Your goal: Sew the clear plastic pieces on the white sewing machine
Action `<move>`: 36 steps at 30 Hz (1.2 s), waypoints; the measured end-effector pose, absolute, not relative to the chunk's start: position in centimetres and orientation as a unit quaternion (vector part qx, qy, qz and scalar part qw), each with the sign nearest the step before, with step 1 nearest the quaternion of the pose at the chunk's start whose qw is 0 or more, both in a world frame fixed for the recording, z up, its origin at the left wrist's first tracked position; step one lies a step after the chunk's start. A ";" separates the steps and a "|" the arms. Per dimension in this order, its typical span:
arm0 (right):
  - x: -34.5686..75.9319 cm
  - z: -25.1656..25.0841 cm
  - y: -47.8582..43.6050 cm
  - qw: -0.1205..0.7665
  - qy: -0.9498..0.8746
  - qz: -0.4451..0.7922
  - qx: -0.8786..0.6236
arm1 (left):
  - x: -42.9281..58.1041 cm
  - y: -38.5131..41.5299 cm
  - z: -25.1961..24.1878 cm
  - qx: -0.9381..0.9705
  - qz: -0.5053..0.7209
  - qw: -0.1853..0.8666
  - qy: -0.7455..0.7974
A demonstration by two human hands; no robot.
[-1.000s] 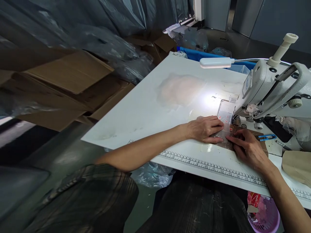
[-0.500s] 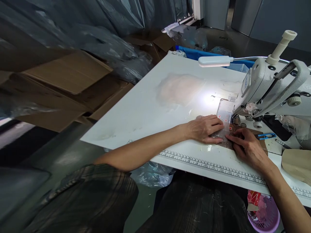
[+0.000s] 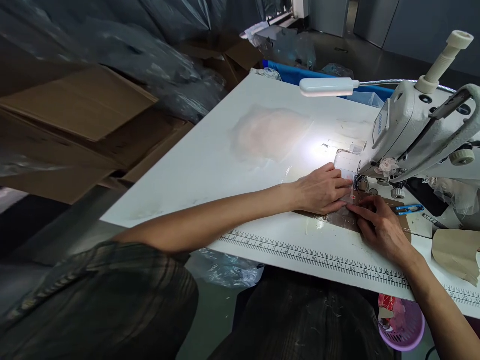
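Observation:
A thin see-through piece with small red marks lies at the presser foot of a white sewing machine. My left hand rests flat on this piece, its fingers stretched towards the needle area. In front of the foot, my right hand holds the near edge of the piece with its fingertips; the index finger points left and the other fingers are bent. Whether the right thumb lies under the edge is hidden. A brown sheet is spread under both hands. Blue thread snips lie right of my right hand.
A lit lamp hangs over the white table. A printed ruler runs along its front edge. Beige paper lies at right. Cardboard boxes stand left, and a purple basket of scraps is below.
My left hand has slid right along the see-through piece, closer to the presser foot, covering more of the red marks. My right hand stays almost in place. The view has shifted slightly.

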State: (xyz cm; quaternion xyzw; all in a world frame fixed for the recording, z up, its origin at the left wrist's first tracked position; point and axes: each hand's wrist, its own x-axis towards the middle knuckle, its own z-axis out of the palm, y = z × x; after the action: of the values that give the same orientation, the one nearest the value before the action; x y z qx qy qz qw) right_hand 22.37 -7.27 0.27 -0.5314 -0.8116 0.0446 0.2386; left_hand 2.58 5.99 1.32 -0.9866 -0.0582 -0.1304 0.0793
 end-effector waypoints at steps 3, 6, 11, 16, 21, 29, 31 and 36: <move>22.4 0.2 -7.1 0.230 -0.800 0.048 -0.552 | 2.8 6.7 1.1 -0.985 -0.140 0.090 -0.049; 22.4 0.1 -7.0 0.227 -0.793 0.053 -0.563 | 2.7 7.0 0.8 -0.983 -0.149 0.090 -0.052; 22.5 0.1 -7.0 0.229 -0.791 0.054 -0.565 | 2.7 6.7 0.7 -0.985 -0.137 0.073 -0.077; 22.5 0.2 -6.9 0.231 -0.792 0.045 -0.564 | 2.9 6.3 1.0 -0.984 -0.132 0.039 -0.112; 22.4 -0.1 -6.9 0.224 -0.789 0.043 -0.571 | 2.8 6.1 0.7 -0.981 -0.148 0.008 -0.122; 22.4 -0.1 -6.8 0.222 -0.797 0.021 -0.561 | 2.8 6.2 0.2 -0.979 -0.160 0.003 -0.124; 22.4 -0.1 -6.8 0.223 -0.796 0.015 -0.562 | 2.8 6.2 0.1 -0.979 -0.157 0.006 -0.127; 22.4 -0.2 -6.8 0.238 -0.794 0.007 -0.559 | 3.0 5.9 0.1 -0.979 -0.152 0.025 -0.131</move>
State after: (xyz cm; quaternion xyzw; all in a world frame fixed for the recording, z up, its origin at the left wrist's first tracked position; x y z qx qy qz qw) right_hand 22.42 -6.84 -0.20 -0.5591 -0.7940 0.0075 0.2384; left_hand 3.04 5.94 0.14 -0.9793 -0.1313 -0.1522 0.0246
